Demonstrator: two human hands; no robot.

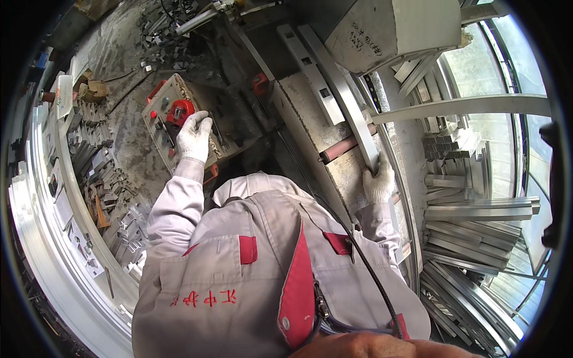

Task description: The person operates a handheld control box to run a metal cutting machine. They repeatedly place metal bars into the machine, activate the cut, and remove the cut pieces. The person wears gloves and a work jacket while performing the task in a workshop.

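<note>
My left hand (194, 138), in a white glove, has its fingers closed against the near right side of a red tape measure (179, 112). The tape measure is over a control box (156, 132) with push buttons. On the right, my gloved right hand (379, 180) grips the near end of a long silver metal profile (341, 89). That bar slants away across a pinkish-brown roller (341, 148). Beside it lies a shorter profile (310, 74) with square cut-outs. My palms and some fingertips are hidden.
A large pale machine housing (382, 36) overhangs the bench's far end. Metal offcuts (98, 143) heap up at the left, next to long pale profiles (42, 238). Stacked metal bars (477, 212) fill the right side. A dark cable (373, 271) runs past my chest.
</note>
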